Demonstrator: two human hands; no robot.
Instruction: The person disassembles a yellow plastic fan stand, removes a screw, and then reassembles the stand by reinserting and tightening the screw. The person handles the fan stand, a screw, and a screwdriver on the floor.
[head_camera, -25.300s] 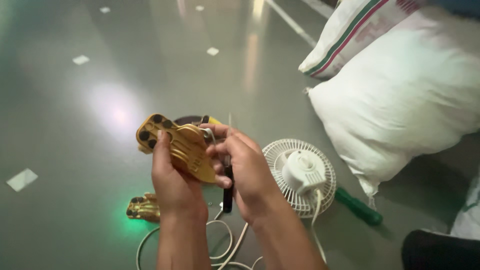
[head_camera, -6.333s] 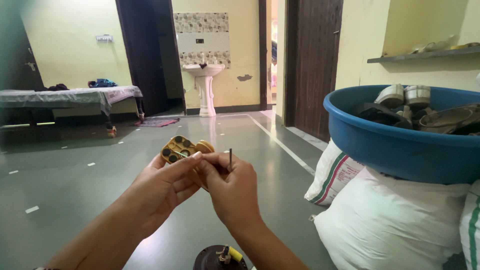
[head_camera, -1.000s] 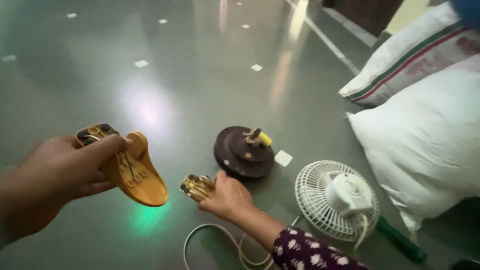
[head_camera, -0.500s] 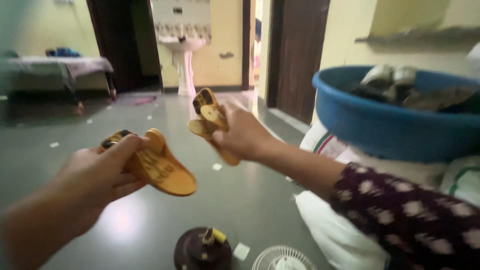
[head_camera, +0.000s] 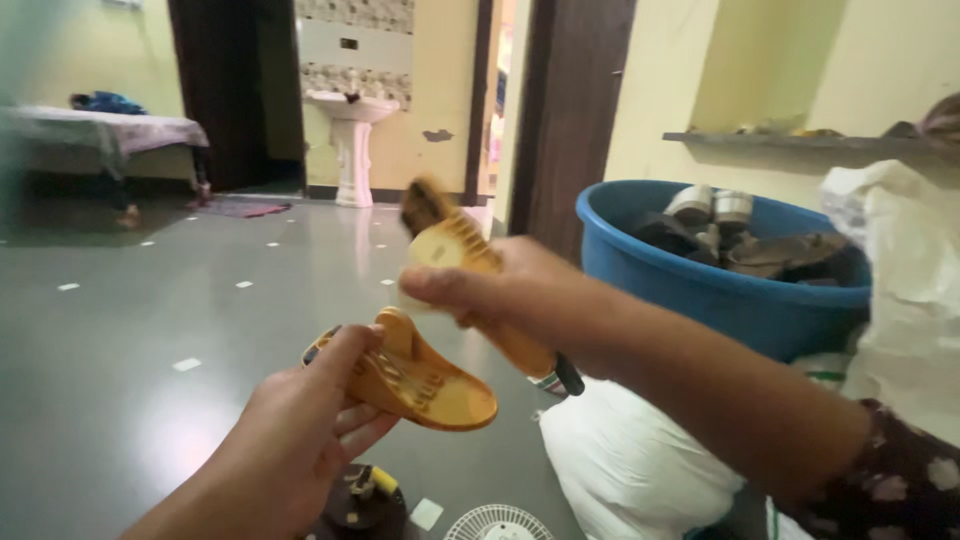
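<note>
Left hand grips one amber ribbed plastic shell half low at centre frame; right hand is clenched on the matching amber shell half, raised just above it, the two apart. My read: turn both ribbed faces inward, line up the edges, and close gently. Blue plastic tub of parts sits behind.

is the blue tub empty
No, the blue tub holds several dark and metal parts piled inside it.
</note>
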